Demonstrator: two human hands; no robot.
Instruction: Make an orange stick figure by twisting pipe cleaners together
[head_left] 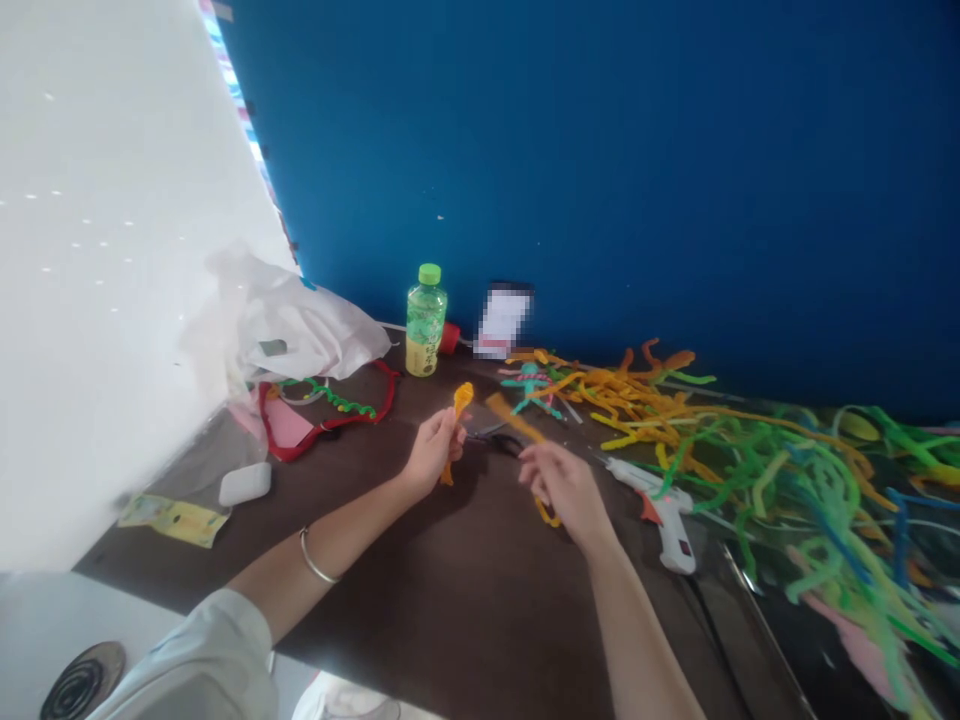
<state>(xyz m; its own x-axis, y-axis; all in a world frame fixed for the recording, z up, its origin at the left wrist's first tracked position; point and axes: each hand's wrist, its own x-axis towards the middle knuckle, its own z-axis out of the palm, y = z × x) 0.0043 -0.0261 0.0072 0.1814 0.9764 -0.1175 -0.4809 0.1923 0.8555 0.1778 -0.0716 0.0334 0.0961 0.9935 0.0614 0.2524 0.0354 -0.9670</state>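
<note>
My left hand [433, 452] grips a short orange pipe cleaner [459, 405], whose ends stick out above and below the fist. My right hand [564, 490] holds a longer orange pipe cleaner [514, 418], which runs up and left from the fingers, with its lower end showing below them. The two hands are close together but apart, over a dark brown table [450, 600]. Black-handled scissors [495, 442] lie on the table just beyond and between them. A white hot glue gun [660, 510] lies to the right of my right hand.
A large heap of orange, yellow, green and blue pipe cleaners [787, 480] covers the right side. A small pipe-cleaner figure [529, 388], a green bottle [426, 320], a white plastic bag [300, 325] and a red pipe-cleaner shape [330, 415] lie beyond. A blue wall [600, 150] stands behind.
</note>
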